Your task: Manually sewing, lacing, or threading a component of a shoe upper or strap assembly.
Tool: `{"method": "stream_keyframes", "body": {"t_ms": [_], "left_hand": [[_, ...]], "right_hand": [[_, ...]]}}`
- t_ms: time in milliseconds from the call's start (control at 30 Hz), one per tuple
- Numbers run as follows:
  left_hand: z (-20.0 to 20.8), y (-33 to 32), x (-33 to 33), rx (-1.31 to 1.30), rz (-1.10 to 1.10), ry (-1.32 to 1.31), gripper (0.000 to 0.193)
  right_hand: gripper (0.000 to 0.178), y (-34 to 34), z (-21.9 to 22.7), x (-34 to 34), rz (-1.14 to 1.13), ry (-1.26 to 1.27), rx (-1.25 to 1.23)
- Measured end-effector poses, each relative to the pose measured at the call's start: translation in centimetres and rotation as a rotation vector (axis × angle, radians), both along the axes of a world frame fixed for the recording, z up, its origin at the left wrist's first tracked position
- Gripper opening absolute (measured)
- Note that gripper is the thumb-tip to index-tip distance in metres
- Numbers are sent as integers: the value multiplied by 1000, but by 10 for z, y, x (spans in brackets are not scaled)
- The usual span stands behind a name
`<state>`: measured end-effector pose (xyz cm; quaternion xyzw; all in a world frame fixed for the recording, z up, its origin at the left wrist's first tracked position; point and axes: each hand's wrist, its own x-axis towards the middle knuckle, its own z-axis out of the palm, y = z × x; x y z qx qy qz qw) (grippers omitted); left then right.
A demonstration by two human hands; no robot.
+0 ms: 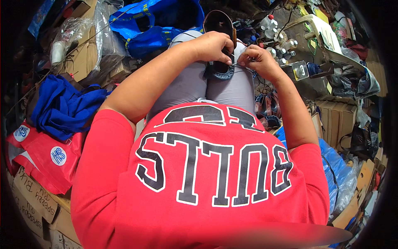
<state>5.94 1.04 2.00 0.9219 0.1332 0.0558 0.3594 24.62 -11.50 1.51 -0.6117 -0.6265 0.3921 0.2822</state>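
A dark blue shoe (222, 75) with a gathered, stitched toe rests across my grey-trousered thighs, its toe pointing toward me. The brown-lined heel end (218, 21) points away, beyond my knees. My left hand (216, 46) is closed on the left side of the shoe, thumb and fingertips pressed at its upper. Close on the right, my right hand (258, 60) pinches a thin pale strand or needle (236, 64) that runs to the shoe near my left fingertips. Which of the two it is cannot be made out.
A blue bag (155, 29) lies beyond my left knee. Several small bottles (270, 27) stand ahead on the right, beside a cluttered pale tray (323, 31). Blue cloth (62, 106) and a red bag (49, 159) lie at my left. Cardboard (338, 118) stands at my right.
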Motion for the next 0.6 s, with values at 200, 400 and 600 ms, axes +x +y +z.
{"method": "stream_keyframes", "body": {"t_ms": [200,400,600], "left_hand": [[-9,4,-5,-195,-80,21,24],[-8,3,-10,-206,-131,118,26],[-8,0,-9,-115,-179,117,28]], "right_hand": [[18,-13,-9,-14,-54,57,26],[20,-29,-7,-27,-73,-76,197],[15,-33,18,-48,92,-700,344]]}}
